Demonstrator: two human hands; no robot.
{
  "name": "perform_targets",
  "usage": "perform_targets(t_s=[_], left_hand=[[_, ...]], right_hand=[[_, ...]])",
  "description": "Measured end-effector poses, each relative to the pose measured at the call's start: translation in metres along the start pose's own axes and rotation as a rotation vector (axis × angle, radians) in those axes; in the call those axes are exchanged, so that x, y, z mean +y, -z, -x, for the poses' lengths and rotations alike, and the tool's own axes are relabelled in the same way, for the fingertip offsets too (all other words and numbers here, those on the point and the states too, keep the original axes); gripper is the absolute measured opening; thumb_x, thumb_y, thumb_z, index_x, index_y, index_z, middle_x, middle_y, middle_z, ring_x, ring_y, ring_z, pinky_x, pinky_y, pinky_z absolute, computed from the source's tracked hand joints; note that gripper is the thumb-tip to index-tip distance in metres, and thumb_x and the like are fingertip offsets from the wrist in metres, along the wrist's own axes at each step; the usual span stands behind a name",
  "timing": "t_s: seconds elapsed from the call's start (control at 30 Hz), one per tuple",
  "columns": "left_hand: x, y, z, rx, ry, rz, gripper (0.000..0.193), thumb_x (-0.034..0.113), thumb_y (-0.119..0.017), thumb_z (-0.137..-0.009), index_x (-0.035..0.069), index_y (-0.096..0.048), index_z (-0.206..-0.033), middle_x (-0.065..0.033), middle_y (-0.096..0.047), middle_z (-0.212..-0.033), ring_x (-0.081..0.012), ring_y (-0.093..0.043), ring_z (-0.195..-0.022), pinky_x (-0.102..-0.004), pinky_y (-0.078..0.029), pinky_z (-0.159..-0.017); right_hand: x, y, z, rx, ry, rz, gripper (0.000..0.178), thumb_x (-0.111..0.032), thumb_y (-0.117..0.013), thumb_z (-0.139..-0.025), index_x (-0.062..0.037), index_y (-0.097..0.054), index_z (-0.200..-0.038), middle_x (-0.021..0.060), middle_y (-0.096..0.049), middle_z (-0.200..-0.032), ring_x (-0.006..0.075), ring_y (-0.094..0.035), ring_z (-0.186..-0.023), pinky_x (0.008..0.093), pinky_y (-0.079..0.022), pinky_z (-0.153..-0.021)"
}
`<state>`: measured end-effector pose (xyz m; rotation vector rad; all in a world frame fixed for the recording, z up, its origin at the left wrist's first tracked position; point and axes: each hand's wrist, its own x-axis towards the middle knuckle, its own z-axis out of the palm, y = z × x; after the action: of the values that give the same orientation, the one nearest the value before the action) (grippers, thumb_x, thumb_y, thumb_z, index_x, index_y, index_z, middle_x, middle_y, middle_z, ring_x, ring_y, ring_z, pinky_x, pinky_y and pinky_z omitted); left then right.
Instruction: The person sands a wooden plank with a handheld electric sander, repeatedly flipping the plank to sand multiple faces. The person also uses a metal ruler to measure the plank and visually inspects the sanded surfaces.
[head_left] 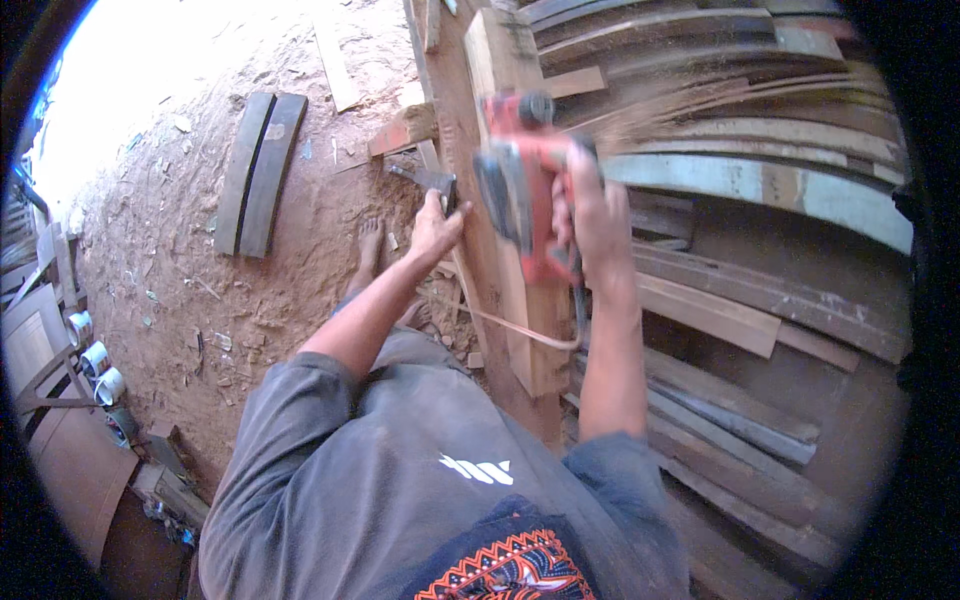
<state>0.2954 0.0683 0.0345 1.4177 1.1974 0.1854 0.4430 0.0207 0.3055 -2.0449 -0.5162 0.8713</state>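
Observation:
My right hand [592, 215] is wrapped round the rear handle of a red electric planer [540, 160], which is blurred by motion. The planer sits over the upper part of a thick pale timber beam [548, 345], and chips fly off to its right. My left hand [437, 230] is closed on what looks like a try square [430, 180], with a grey metal blade and a darker stock. It is held just left of the beam, by the edge of the long plank [455, 110] underneath. The left fingertips are partly hidden.
Many boards [720, 280] lie stacked along the right side. Two dark planks [258, 175] rest on the dirt floor [190, 290] at left, among wood scraps. A pale cord [530, 330] loops beside the beam. Several white cups or tins [95, 360] stand at far left.

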Motion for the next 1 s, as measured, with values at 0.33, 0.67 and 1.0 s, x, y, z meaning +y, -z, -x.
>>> perform_targets(t_s=[0.33,0.67,1.0], left_hand=[[-0.028,-0.008,-0.047,0.014,-0.090,0.160,0.039,0.039,-0.078,-0.094,0.001,-0.073,-0.103,-0.0085,-0.074,-0.092,-0.0165,-0.067,-0.076,-0.0352,-0.055,-0.072],[0.002,0.008,-0.029,-0.020,-0.012,0.031,0.059,0.046,-0.074,-0.096,-0.005,-0.065,-0.123,-0.0170,-0.073,-0.107,-0.0246,-0.070,-0.091,-0.0393,-0.057,-0.077],[-0.017,0.004,-0.028,-0.124,0.075,0.211,0.058,0.046,-0.074,-0.095,-0.002,-0.062,-0.126,-0.0180,-0.073,-0.108,-0.0262,-0.071,-0.089,-0.0419,-0.058,-0.075]], right_hand=[[0.167,0.095,0.354,0.116,-0.257,-0.030,0.038,-0.031,-0.059,-0.103,-0.0038,-0.066,-0.078,-0.0021,-0.058,-0.061,0.0071,-0.053,-0.053,0.0283,-0.042,-0.051],[0.171,0.101,0.333,0.136,-0.255,-0.089,0.042,-0.036,-0.060,-0.103,-0.0052,-0.063,-0.076,-0.0018,-0.057,-0.061,0.0077,-0.054,-0.054,0.0288,-0.043,-0.052],[0.110,0.081,0.206,0.072,-0.227,-0.167,0.043,-0.043,-0.062,-0.104,-0.0075,-0.063,-0.081,-0.0037,-0.056,-0.061,0.0045,-0.050,-0.050,0.0233,-0.040,-0.045]])
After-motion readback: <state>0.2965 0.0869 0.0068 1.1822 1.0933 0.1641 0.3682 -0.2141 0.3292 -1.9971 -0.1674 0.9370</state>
